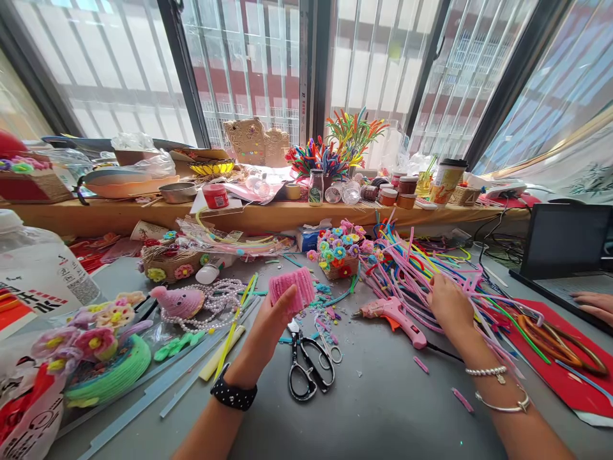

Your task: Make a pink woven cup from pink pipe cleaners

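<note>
Above the middle of the table, my left hand is closed around a pink ribbed piece that looks made of pipe cleaners laid side by side. My right hand reaches into a loose heap of pipe cleaners, mostly pink, its fingers closed around pink stems. A pink hot glue gun lies just left of that hand. Below the left hand are black-handled scissors and a smaller silver-handled pair. Short pink offcuts lie on the grey table.
A basket of fuzzy flowers stands at the back. Further left are a pink cone-shaped figure, a bead string, glue sticks and a green flower piece. To the right, a laptop has another person's hand on it.
</note>
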### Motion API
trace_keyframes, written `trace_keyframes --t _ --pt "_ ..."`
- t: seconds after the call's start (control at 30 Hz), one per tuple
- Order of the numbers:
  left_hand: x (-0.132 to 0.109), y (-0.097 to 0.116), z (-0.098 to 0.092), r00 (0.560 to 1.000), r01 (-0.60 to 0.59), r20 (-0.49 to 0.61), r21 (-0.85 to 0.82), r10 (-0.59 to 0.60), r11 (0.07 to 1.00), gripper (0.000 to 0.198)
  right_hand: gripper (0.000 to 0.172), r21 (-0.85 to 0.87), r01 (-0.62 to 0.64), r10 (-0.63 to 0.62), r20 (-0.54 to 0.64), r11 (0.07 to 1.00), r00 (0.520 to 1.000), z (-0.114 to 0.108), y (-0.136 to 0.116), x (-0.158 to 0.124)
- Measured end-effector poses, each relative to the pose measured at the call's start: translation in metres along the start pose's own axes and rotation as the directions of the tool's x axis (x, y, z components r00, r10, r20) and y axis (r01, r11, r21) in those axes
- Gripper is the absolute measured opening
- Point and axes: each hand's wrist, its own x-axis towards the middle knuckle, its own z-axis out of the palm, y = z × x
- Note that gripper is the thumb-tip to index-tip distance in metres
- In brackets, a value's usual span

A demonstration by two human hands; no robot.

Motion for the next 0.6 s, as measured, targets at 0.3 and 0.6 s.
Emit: trace_keyframes --t 0.3,0.6 --pt "0.006 -0.004 -0.006 0.999 -0.033 0.005 -0.126 0.034 0.992 0.038 0.025 0.137 0.253 -0.247 -0.055 0.958 0.967 0.0 -0.041 0.005" --pt "0.004 -0.002 -0.007 0.998 -0.04 0.041 -0.133 0.046 0.99 0.033 0.016 0.152 0.101 -0.113 0.069 0.983 0.991 0.015 -0.054 0.032"
